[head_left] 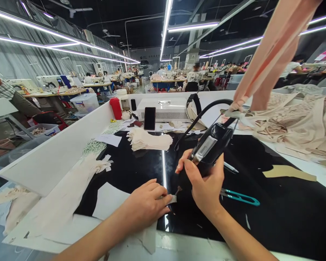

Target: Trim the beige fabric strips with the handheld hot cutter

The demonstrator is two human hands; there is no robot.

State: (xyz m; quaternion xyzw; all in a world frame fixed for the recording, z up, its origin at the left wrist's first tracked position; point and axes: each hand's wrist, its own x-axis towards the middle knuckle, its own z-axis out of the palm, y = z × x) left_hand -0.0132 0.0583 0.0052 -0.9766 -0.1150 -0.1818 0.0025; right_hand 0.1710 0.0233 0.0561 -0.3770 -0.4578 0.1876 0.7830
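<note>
My right hand [208,181] is wrapped around a black corded electric hand tool [213,143], perhaps a hot knife, with a silver plate on its side. The tool tilts down to the left, and its small brownish tip [178,190] is close to the fingers of my left hand [146,199]. Those fingers are bent and press a small pale fabric piece [174,199] onto the glossy black work surface [190,221]; most of the piece is hidden under the hand. A pink fabric strip [271,61] tied at the tool's upper end runs upward.
Turquoise thread snips [241,197] and a pen [230,167] lie right of my right hand. Stacked cream fabric pieces [149,139], a phone [149,118] and a white metal box [165,110] are behind. Pale fabric [67,192] lies left, a beige heap [293,119] right.
</note>
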